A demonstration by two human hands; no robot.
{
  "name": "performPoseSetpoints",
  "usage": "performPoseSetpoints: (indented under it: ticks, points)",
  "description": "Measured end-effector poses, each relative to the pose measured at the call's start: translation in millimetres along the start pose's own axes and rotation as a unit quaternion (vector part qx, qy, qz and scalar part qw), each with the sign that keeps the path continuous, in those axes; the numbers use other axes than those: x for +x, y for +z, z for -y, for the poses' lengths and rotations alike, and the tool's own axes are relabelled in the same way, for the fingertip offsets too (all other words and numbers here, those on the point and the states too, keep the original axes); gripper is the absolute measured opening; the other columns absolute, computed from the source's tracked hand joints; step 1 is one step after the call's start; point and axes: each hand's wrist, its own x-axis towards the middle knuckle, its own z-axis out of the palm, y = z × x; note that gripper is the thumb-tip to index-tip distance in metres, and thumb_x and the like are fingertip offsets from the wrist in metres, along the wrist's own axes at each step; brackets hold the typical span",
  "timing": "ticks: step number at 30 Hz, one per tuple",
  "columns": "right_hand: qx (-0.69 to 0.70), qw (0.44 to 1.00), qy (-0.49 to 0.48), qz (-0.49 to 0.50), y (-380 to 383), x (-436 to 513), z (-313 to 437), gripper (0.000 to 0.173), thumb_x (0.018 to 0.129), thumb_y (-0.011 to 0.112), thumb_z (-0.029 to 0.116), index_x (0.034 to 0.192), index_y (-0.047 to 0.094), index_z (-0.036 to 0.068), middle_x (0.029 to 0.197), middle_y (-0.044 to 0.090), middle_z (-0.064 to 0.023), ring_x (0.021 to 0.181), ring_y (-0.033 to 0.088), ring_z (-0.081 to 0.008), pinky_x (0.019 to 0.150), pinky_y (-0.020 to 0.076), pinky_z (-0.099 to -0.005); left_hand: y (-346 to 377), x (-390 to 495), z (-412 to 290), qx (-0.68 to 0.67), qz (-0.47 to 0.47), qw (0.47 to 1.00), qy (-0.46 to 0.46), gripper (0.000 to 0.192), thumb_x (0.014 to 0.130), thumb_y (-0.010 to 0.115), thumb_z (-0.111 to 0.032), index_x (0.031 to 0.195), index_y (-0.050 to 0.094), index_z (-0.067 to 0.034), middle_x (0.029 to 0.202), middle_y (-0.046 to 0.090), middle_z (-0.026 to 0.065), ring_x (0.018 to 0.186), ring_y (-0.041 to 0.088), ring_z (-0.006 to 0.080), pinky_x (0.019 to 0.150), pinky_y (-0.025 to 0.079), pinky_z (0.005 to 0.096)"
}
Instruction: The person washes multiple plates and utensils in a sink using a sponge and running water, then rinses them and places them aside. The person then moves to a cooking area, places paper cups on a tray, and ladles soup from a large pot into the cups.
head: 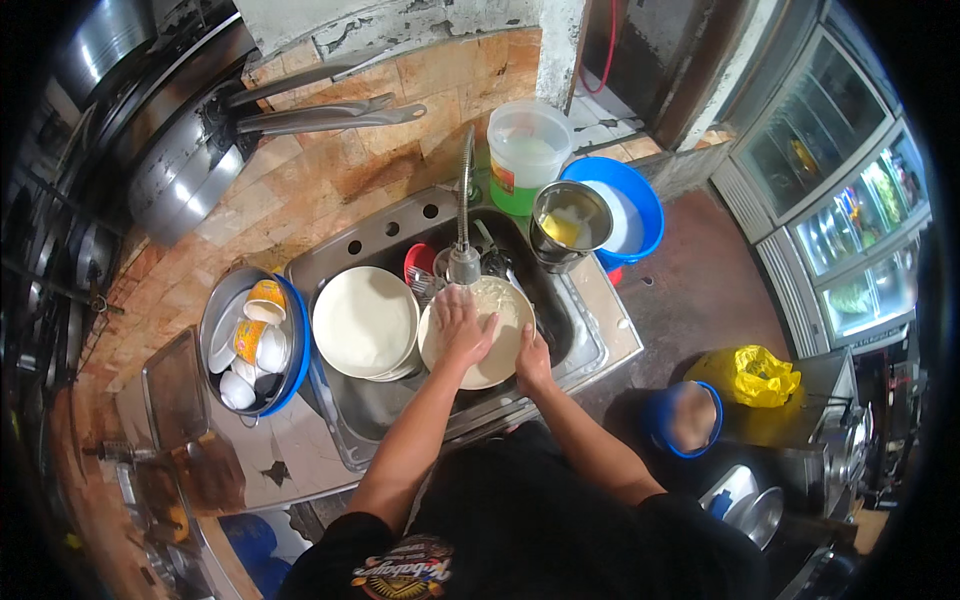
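Observation:
A cream round plate (491, 360) is tilted under the spray head of a coiled metal faucet (464, 264), above the stainless steel sink (367, 424). My right hand (531, 358) grips the plate's right rim. Flat on the plate's upper left face lies my left hand (461, 326), its fingers extended beneath the running water. To the left, a stack of cream plates (365, 322) rests in the basin. Behind the held plate are a red cup (420, 259), forks (424, 283) and other utensils, partly hidden.
Bowls and cups fill a metal basin (206, 315) at left. A steel pot with a yellow sponge (560, 227) stands at the sink's right corner, near a tub of green liquid (517, 184) and a blue basin (651, 202). Pans (191, 176) hang upper left.

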Motion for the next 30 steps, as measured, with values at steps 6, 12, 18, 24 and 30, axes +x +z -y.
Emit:
performPoseSetpoints:
  ticks: [6, 12, 18, 24, 30]
  points:
    - [0.069, 0.997, -0.009, -0.043, -1, -7, 14, 0.058, 0.103, 0.030, 0.048, 0.117, 0.057, -0.001, 0.102, 0.063, -0.0106, 0.088, 0.057, -0.0195, 0.081, 0.0472, -0.0342, 27, 3, 18, 0.003, 0.080, 0.981, 0.178, 0.075, 0.089, 0.048, -0.057, 0.148, 0.031, -0.014, 0.155, 0.014, 0.0235, 0.143, 0.006, 0.0446, 0.114, 0.001, 0.0571]
    - [-0.059, 0.989, -0.087, -0.107, 7, -23, 7, 0.054, 0.103, 0.028, 0.041, 0.114, 0.057, -0.004, 0.105, 0.063, -0.0193, 0.092, 0.059, -0.0280, 0.085, 0.0450, -0.0378, 24, 13, 13, -0.099, 0.014, 0.985, 0.138, 0.065, 0.092, 0.049, -0.049, 0.143, 0.039, -0.010, 0.152, 0.025, 0.0234, 0.141, 0.017, 0.0437, 0.115, 0.008, 0.0546]
    - [0.048, 0.997, 0.047, 0.034, 6, -25, 64, 0.057, 0.101, 0.033, 0.051, 0.125, 0.050, 0.002, 0.115, 0.058, -0.0130, 0.099, 0.059, -0.0220, 0.086, 0.0504, -0.0395, -36, -46, 16, -0.174, 0.141, 0.938, 0.265, 0.051, 0.090, 0.055, -0.030, 0.139, 0.048, -0.016, 0.150, 0.035, 0.0132, 0.139, 0.029, 0.0344, 0.114, 0.022, 0.0448]
    - [-0.053, 0.980, 0.022, 0.188, -15, -26, 89, 0.064, 0.100, 0.024, 0.054, 0.130, 0.050, 0.003, 0.111, 0.063, -0.0206, 0.101, 0.061, -0.0301, 0.087, 0.0512, -0.0412, -71, -74, 26, -0.201, 0.005, 0.946, 0.254, 0.051, 0.085, 0.055, -0.004, 0.135, 0.052, -0.012, 0.139, 0.048, 0.0145, 0.129, 0.044, 0.0346, 0.107, 0.037, 0.0407]
    - [-0.672, 0.723, -0.155, -0.025, -158, 58, 76, 0.053, 0.099, 0.038, 0.043, 0.135, 0.046, 0.005, 0.148, 0.032, -0.0225, 0.139, 0.027, -0.0392, 0.112, 0.0278, -0.0469, -73, -91, 42, -0.204, 0.012, 0.948, 0.245, 0.043, 0.086, 0.061, -0.006, 0.129, 0.055, -0.003, 0.133, 0.054, 0.0146, 0.123, 0.050, 0.0340, 0.102, 0.041, 0.0387]
